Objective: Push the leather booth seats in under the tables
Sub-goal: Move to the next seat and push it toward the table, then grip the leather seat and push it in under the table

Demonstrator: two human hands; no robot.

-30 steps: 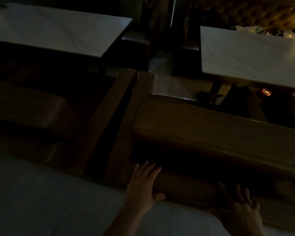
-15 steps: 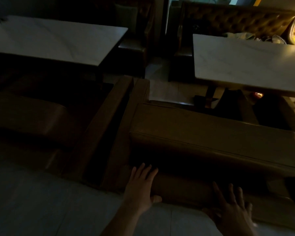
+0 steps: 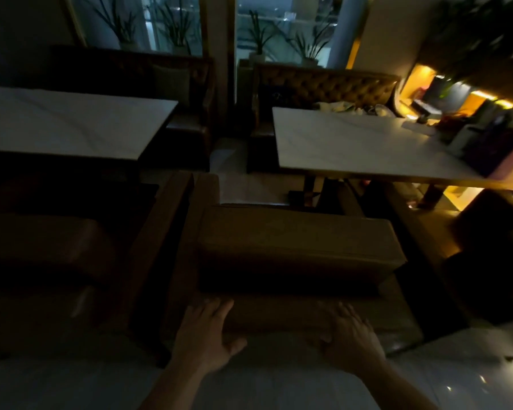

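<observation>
Pushing the booth seat toward the table at one o'clock.
Both my left hand and right hand lie flat, fingers spread, on its backrest; I'd press evenly so it slides straight.

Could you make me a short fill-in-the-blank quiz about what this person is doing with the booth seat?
1. Both hands, the left hand and the right hand, press flat on the ____ of the leather booth seat.
2. The tabletop beyond that seat is ____ in colour.
3. The far bench has a ____ back.
4. Plants stand by the ____.

Missing words: back; white; tufted; window
</observation>
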